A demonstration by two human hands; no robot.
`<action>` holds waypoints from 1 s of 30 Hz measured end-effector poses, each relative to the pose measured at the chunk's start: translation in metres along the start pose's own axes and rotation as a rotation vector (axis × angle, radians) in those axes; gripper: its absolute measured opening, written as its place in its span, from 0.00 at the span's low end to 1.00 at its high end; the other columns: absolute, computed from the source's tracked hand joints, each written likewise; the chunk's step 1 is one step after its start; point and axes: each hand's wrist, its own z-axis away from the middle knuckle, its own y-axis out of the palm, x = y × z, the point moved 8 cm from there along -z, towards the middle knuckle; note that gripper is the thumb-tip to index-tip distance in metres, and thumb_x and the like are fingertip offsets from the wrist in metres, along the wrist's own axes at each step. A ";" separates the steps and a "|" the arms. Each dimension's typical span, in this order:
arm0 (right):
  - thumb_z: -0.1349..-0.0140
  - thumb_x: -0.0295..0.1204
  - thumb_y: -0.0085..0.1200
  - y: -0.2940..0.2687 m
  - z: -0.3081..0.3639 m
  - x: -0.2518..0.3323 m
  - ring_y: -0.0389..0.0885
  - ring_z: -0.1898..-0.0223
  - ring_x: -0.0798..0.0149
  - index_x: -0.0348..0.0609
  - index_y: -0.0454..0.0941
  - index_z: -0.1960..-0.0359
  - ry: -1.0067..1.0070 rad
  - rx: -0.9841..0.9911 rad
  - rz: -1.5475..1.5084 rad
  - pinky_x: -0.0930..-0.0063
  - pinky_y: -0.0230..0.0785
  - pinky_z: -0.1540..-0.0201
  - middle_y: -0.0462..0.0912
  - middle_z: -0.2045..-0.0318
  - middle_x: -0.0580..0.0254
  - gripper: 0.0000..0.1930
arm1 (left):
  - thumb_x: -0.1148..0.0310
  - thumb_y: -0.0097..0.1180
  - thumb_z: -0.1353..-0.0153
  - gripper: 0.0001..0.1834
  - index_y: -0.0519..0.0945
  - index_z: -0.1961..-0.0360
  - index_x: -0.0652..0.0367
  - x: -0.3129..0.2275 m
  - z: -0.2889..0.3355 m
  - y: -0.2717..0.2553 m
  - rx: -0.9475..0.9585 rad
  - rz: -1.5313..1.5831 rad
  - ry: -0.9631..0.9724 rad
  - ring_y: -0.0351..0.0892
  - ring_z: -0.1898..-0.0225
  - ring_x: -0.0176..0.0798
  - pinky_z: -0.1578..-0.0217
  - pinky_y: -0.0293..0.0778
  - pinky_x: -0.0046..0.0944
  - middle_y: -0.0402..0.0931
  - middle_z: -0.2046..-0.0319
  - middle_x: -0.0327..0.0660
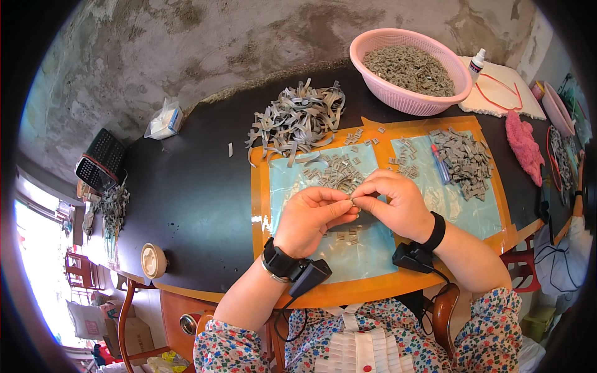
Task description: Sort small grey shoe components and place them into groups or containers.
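Observation:
Over the blue sheet, my left hand [315, 219] and my right hand [393, 201] meet with thumbs and fingertips pinched together. Something tiny shows between the fingertips, too small and covered to name. Just beyond them lies a loose pile of small grey rectangular pieces [341, 173], like little slotted buckles. A few more of these pieces [353, 234] lie on the near side, under my hands. Farther back is a tangled heap of short grey strips [298, 118]. To the right, a bigger heap of small grey pieces [463, 163] rests beside a blue pen-like tube with a red cap [441, 165].
A pink basket [410, 105] full of small grey pieces stands at the back right. Beside it are a white bottle [477, 64] and a white board [507, 93]. Pink cloth [524, 147] lies at right. A bowl [153, 260] sits at the left edge, a dark crate [99, 160] beyond.

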 end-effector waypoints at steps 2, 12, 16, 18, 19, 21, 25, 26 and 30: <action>0.45 0.23 0.55 0.002 -0.001 -0.009 0.75 0.73 0.71 0.40 0.78 0.67 0.140 0.021 -0.146 0.79 0.67 0.69 0.78 0.72 0.64 0.05 | 0.80 0.54 0.45 0.08 0.74 0.63 0.69 -0.005 0.000 -0.001 -0.011 -0.043 0.062 0.79 0.63 0.38 0.59 0.77 0.34 0.77 0.64 0.46; 0.41 0.25 0.52 0.021 0.008 -0.029 0.73 0.71 0.76 0.35 0.70 0.55 0.539 0.148 -0.883 0.83 0.67 0.67 0.76 0.71 0.67 0.13 | 0.84 0.58 0.50 0.12 0.75 0.63 0.68 -0.040 0.020 0.020 -0.119 -0.468 0.437 0.79 0.63 0.34 0.60 0.76 0.31 0.78 0.66 0.44; 0.42 0.25 0.53 0.023 0.009 -0.026 0.74 0.71 0.75 0.36 0.70 0.55 0.585 0.126 -1.059 0.82 0.68 0.67 0.76 0.71 0.66 0.13 | 0.85 0.57 0.50 0.12 0.75 0.63 0.68 -0.040 0.022 0.021 -0.091 -0.473 0.477 0.79 0.62 0.34 0.59 0.75 0.30 0.78 0.65 0.44; 0.42 0.25 0.53 0.024 0.009 -0.026 0.74 0.70 0.75 0.36 0.70 0.55 0.583 0.125 -1.087 0.82 0.68 0.67 0.76 0.71 0.66 0.13 | 0.86 0.57 0.50 0.12 0.75 0.63 0.68 -0.041 0.024 0.023 -0.086 -0.482 0.494 0.79 0.62 0.34 0.59 0.75 0.31 0.78 0.65 0.45; 0.42 0.24 0.53 0.024 0.009 -0.025 0.74 0.70 0.75 0.36 0.70 0.56 0.583 0.128 -1.089 0.82 0.68 0.67 0.76 0.71 0.66 0.13 | 0.86 0.57 0.50 0.12 0.75 0.63 0.68 -0.040 0.024 0.023 -0.086 -0.482 0.494 0.79 0.62 0.34 0.59 0.75 0.31 0.78 0.65 0.45; 0.42 0.24 0.53 0.025 0.010 -0.024 0.74 0.70 0.74 0.36 0.70 0.56 0.582 0.132 -1.090 0.82 0.68 0.67 0.76 0.71 0.66 0.13 | 0.87 0.56 0.51 0.12 0.75 0.63 0.68 -0.040 0.024 0.022 -0.072 -0.456 0.520 0.78 0.62 0.35 0.58 0.75 0.32 0.78 0.65 0.45; 0.42 0.23 0.53 0.025 0.011 -0.024 0.74 0.71 0.74 0.36 0.71 0.57 0.581 0.099 -1.071 0.82 0.68 0.67 0.77 0.71 0.65 0.12 | 0.88 0.56 0.51 0.13 0.75 0.63 0.69 -0.041 0.025 0.025 -0.048 -0.448 0.531 0.78 0.61 0.36 0.58 0.75 0.32 0.77 0.65 0.45; 0.43 0.23 0.53 0.024 0.011 -0.023 0.74 0.71 0.74 0.36 0.71 0.58 0.579 0.075 -1.062 0.82 0.68 0.68 0.77 0.71 0.65 0.11 | 0.88 0.56 0.51 0.13 0.75 0.63 0.69 -0.042 0.025 0.025 -0.047 -0.459 0.535 0.78 0.61 0.36 0.57 0.75 0.33 0.77 0.65 0.46; 0.44 0.22 0.55 0.019 0.013 -0.017 0.74 0.73 0.75 0.36 0.72 0.62 0.553 -0.024 -0.946 0.82 0.68 0.69 0.77 0.71 0.64 0.09 | 0.83 0.58 0.50 0.12 0.76 0.61 0.67 -0.040 0.026 0.024 -0.054 -0.474 0.553 0.77 0.60 0.35 0.55 0.73 0.33 0.77 0.64 0.43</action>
